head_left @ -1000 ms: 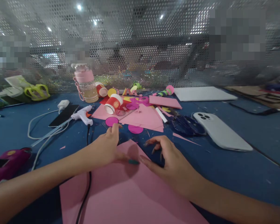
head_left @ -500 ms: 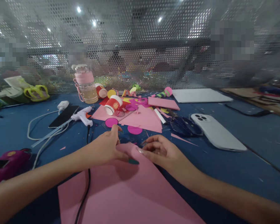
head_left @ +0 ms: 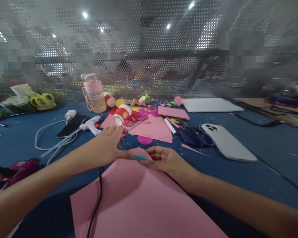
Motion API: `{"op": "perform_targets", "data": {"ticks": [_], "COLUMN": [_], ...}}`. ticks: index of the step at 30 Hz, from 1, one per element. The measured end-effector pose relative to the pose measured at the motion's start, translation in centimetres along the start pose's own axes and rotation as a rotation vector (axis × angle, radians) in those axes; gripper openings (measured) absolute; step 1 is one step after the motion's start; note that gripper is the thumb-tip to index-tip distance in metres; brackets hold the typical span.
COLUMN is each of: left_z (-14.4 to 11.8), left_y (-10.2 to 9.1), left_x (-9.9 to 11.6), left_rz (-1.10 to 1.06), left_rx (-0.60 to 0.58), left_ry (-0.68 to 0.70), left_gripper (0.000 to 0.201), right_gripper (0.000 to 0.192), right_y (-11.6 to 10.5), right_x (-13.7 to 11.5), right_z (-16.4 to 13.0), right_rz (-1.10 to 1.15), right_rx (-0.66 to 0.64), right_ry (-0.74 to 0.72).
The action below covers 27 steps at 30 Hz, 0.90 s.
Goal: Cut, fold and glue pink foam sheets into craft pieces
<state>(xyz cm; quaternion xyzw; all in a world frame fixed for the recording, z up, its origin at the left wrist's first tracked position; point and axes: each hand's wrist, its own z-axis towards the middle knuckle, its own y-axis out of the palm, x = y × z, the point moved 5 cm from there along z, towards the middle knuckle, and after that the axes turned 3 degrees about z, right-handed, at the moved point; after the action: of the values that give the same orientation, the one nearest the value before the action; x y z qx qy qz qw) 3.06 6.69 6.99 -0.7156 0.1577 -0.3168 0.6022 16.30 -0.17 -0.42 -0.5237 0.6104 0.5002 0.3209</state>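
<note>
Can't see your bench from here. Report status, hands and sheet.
Left hand and right hand both pinch the far corner of the pink sheet. Sheet flat on the blue table. Black cord crosses its left edge.

L hand (head_left: 106, 148) + R hand (head_left: 164, 158) pinch pink sheet (head_left: 139, 201) far corner | blue table (head_left: 263, 165)

Both forearms are bare to the near edge of the view: no sleeves, watch, bracelets or rings show. The left hand (head_left: 106, 147) has a thumbnail painted teal-green. The right hand (head_left: 164, 160) has longish nails, their colour too blurred to tell. No gloves cover either hand.
</note>
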Motion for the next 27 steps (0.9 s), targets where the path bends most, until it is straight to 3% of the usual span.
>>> {"op": "perform_targets", "data": {"ticks": [2, 6, 9, 15, 22, 27], "left_z": [0.3, 0.8, 0.9, 1.5, 1.8, 1.7], "left_y": [0.0, 2.1, 3.1, 3.0, 1.6, 0.8], "left_x": [-0.4, -0.8, -0.6, -0.8, -1.1, -0.8], "left_rz": [-0.049, -0.405, -0.56, -0.603, -0.522, -0.471], "left_rx": [-0.01, -0.304, -0.391, -0.317, -0.132, -0.084], "left_ry": [0.021, 0.03, 0.027, 0.029, 0.014, 0.02], "left_gripper": [0.061, 0.052, 0.042, 0.03, 0.022, 0.017], "right_gripper": [0.034, 0.036, 0.037, 0.039, 0.046, 0.055], "right_y": [0.0, -0.2, -0.1, 0.3, 0.6, 0.9], "right_x": [0.0, 0.2, 0.5, 0.3, 0.2, 0.6], "right_z": [0.0, -0.3, -0.6, -0.9, -1.0, -1.4], "right_rz": [-0.003, -0.006, 0.018, 0.094, 0.246, 0.336], "right_rx": [-0.034, -0.1, -0.158, -0.256, -0.268, -0.29], "right_ry": [-0.045, -0.084, -0.077, -0.058, 0.002, 0.073]}}
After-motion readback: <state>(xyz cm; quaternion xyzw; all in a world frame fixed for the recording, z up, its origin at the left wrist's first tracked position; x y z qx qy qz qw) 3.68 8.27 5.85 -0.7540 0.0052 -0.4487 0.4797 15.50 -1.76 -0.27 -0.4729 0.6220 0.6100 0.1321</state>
